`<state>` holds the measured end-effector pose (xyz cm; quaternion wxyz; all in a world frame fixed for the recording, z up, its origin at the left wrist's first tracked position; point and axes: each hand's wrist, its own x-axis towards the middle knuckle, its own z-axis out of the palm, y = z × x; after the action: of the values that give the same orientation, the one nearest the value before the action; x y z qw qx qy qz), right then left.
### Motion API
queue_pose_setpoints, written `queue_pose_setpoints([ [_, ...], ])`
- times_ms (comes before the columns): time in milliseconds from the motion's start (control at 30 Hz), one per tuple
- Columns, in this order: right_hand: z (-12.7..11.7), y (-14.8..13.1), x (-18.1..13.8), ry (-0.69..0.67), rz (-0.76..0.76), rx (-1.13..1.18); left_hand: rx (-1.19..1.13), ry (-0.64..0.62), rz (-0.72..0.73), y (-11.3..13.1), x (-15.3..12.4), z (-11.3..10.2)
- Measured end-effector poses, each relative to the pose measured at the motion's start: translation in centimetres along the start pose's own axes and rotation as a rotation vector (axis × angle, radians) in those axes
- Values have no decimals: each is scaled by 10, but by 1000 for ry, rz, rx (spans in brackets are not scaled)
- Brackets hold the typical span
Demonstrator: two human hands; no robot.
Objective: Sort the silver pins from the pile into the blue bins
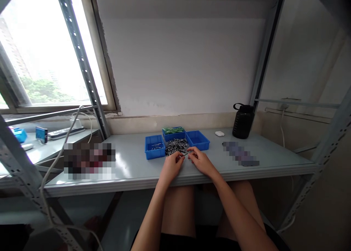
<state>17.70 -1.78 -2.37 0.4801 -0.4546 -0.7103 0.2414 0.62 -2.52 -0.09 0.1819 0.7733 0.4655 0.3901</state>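
My left hand [173, 164] and my right hand [202, 162] are close together near the table's front edge, fingers bent in a pinch. A thin dark stick-like piece [185, 154] spans the gap between their fingertips; its exact kind is too small to make out. Just beyond the hands lies a heap of small thin black and silver metal pieces [177, 145]. To its left stands a blue bin [155, 155] with a few thin silver pieces inside. Behind the heap is another blue bin [169, 136] with a green packet [173, 130]. A third blue bin [201, 146] sits to the right.
A white earbud case [219, 133] and a black water bottle [242, 122] stand toward the back right. Blurred-out items lie at the table's left and right. Metal shelf posts [79, 53] frame the grey table [131, 174]; a white cable [56, 159] hangs at left.
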Motion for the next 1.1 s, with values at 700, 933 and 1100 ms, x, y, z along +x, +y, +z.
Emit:
queue_pose_setpoints([
  [700,-3,-8,-3,-78,-76,58,12,-16,-23,-3,1,2],
  [933,-4,-13,-4,-103,-105,64,6,-11,-23,0,1,0],
  [1100,-6,-17,-5,-94,-107,58,5,-16,-16,1,2,-1],
])
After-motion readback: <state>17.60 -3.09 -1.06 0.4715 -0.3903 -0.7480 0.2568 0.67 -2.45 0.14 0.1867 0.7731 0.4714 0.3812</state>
